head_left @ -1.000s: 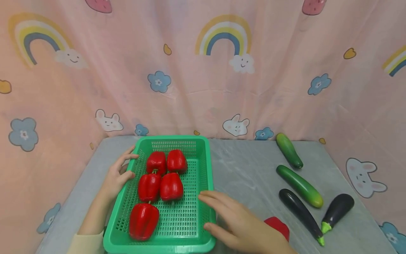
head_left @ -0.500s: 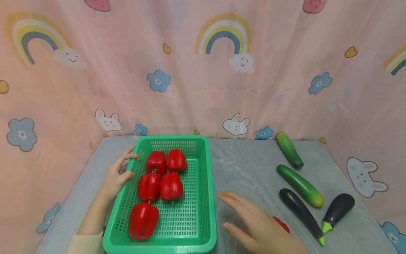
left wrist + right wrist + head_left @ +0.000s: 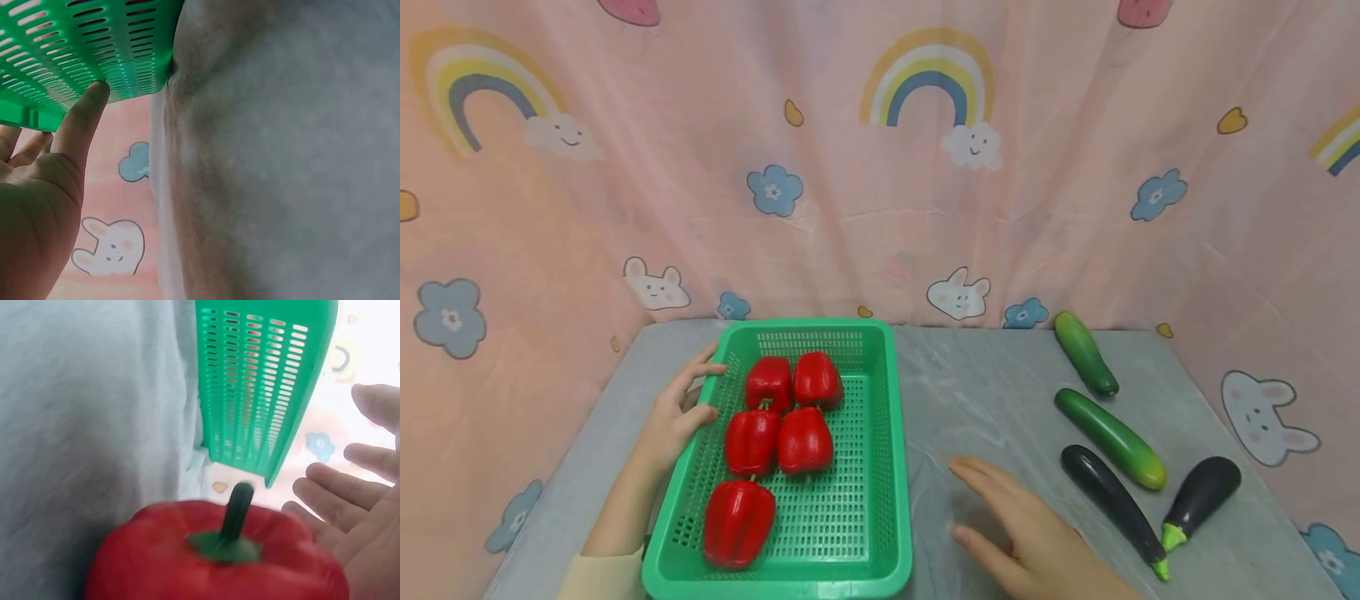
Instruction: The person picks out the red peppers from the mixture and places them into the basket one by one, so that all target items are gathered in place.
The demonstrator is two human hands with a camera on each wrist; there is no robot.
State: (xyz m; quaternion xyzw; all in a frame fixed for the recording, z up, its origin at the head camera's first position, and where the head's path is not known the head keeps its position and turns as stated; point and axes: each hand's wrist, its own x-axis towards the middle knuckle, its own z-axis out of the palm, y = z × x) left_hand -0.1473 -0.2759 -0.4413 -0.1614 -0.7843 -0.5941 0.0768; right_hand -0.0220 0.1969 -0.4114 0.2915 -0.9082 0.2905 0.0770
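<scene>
My left hand (image 3: 679,417) rests against the left rim of a green plastic basket (image 3: 901,450), fingertips right at the edge. The left wrist view shows one straight finger (image 3: 84,122) against the slotted outer wall. Several red bell peppers (image 3: 739,523) lie inside, mostly towards the basket's left and back. My right hand (image 3: 1037,533) is to the right of the basket, above the grey table, fingers loosely extended and holding nothing. Close beside its palm in the right wrist view is another red bell pepper (image 3: 212,550) with a green stem; the hand hides nearly all of it in the head view.
To the right lie two green cucumbers (image 3: 1111,437), one behind the other. Nearer are a long dark eggplant (image 3: 1108,500) and a shorter eggplant (image 3: 1206,492), their green stem ends close together. A pink patterned curtain (image 3: 850,250) hangs behind the grey-covered table (image 3: 970,383).
My right hand has moved right, away from the basket's right rim, and now covers nearly all of the red bell pepper beside it. The left hand and the basket have stayed put.
</scene>
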